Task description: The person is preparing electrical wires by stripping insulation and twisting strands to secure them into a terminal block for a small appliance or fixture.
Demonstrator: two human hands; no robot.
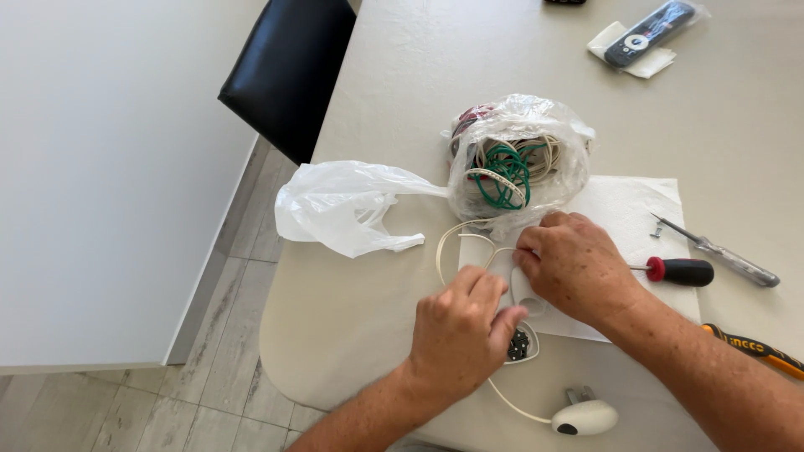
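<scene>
Both hands, left hand (459,331) and right hand (574,264), curl pinching a small white device (523,341): light, rigid, likely fragile; its thin cable (456,238) limp — grip the casing edges.

A clear plastic bag of coiled wires (515,159) sits mid-table, a crumpled white bag (339,205) just left.

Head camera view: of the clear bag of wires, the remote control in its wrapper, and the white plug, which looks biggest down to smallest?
1. Clear bag of wires
2. Remote control
3. White plug, though it lies nearest the camera

Small white opened device (521,341) with white cable (456,238) lies on table.
</scene>
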